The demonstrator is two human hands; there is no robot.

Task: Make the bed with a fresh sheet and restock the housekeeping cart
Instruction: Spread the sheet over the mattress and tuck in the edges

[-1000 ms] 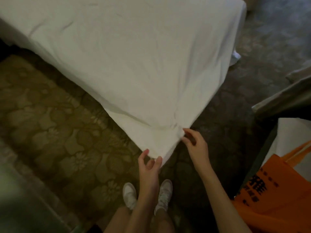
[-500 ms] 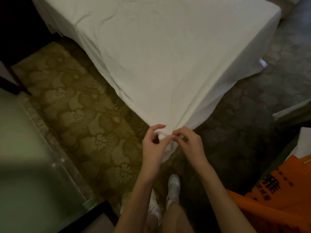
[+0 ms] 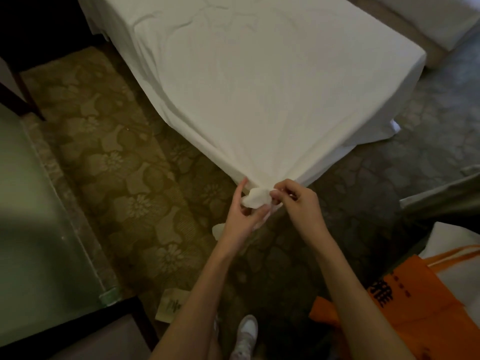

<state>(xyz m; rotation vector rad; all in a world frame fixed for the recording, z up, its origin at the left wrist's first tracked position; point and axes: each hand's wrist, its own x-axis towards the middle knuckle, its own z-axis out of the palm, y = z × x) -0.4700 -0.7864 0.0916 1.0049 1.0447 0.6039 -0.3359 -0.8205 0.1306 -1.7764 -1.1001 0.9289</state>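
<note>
A white sheet (image 3: 259, 94) covers the bed and hangs over its sides. Its near corner is gathered into a bunched knot (image 3: 255, 199) right at the bed's corner. My left hand (image 3: 244, 215) grips this bunch from the left and below, fingers curled round it. My right hand (image 3: 296, 201) pinches the cloth at the right side of the knot with thumb and fingers. A loose tail of sheet (image 3: 217, 231) hangs below my left wrist.
An orange bag (image 3: 405, 307) with black print sits at the lower right beside white linen (image 3: 457, 242). A glass-topped table (image 3: 39, 229) stands at the left. Patterned carpet (image 3: 124, 162) lies between them, with a paper slip (image 3: 172, 306) on it. A second bed (image 3: 436, 16) shows at upper right.
My hands have come together at the sheet's corner and gathered it into a bunched knot. The view has pulled back and shows more of the bed.
</note>
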